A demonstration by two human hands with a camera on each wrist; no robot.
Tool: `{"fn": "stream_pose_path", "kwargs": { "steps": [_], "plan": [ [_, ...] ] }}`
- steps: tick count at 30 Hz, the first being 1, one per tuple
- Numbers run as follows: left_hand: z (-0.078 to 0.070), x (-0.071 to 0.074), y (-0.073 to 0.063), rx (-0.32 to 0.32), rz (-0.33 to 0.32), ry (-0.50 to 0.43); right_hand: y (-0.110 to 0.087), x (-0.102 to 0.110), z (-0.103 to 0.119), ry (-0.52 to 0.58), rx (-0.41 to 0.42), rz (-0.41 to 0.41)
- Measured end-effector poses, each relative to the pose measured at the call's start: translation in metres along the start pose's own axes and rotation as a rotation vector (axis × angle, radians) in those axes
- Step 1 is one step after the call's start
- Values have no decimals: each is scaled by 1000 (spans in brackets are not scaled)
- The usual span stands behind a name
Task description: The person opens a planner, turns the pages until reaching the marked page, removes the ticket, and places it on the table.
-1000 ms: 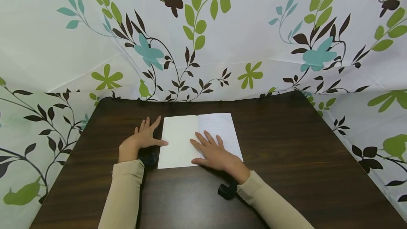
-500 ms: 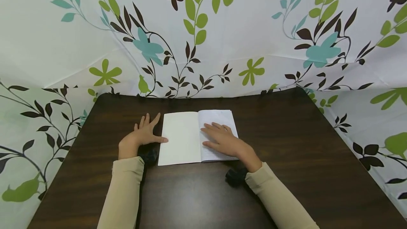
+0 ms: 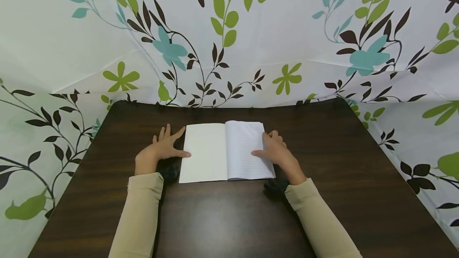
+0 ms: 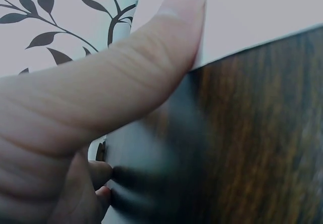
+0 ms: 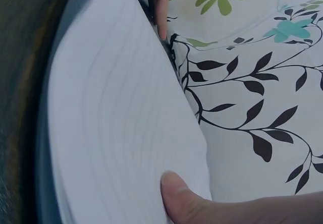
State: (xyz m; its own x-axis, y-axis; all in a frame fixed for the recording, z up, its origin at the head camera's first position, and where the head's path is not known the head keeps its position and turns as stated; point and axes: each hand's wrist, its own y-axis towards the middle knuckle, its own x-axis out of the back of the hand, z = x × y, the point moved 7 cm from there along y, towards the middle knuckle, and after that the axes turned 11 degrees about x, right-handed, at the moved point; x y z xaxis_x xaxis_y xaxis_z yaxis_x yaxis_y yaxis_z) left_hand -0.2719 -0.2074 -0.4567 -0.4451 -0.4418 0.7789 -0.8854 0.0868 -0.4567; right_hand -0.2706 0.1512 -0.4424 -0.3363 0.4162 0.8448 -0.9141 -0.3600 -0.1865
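An open notebook (image 3: 244, 146) lies on the dark wooden table, a blank page on its left and a lined page on its right. My left hand (image 3: 162, 149) is at the left edge, fingers spread over the tabletop and thumb resting on the blank page's margin. At the opposite side, my right hand (image 3: 277, 150) pinches the notebook's right edge, thumb on the lined page and fingers curled at the border. In the right wrist view the lined page (image 5: 116, 108) bulges in a curve under the thumb (image 5: 176, 193); the other right fingers are hidden there.
A dark wood-grain table (image 3: 215, 218) extends around the notebook. Behind it hangs a white cloth (image 3: 251, 43) with green, brown and turquoise leaf prints. Dark wrist-worn devices sit under both wrists, close over the tabletop.
My right hand has slid rightward from the middle of the notebook to its right edge and now grips there. The left hand stays in the same place at the left edge.
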Motion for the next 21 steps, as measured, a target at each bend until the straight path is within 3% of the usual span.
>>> {"fn": "stream_pose_path", "kwargs": {
  "steps": [6,12,16,21],
  "plan": [
    [1,-1,-2,-11,7,-6,2,-1,2,40,7,-54],
    [12,-11,-7,-60,-24,-26,4,-1,1,97,-25,-116],
    [16,-17,-13,-99,-50,-18,3,0,-1,113,-47,-119],
    [10,-16,-12,-116,-59,-5,4,3,-3,102,-1,-108]
  ]
}}
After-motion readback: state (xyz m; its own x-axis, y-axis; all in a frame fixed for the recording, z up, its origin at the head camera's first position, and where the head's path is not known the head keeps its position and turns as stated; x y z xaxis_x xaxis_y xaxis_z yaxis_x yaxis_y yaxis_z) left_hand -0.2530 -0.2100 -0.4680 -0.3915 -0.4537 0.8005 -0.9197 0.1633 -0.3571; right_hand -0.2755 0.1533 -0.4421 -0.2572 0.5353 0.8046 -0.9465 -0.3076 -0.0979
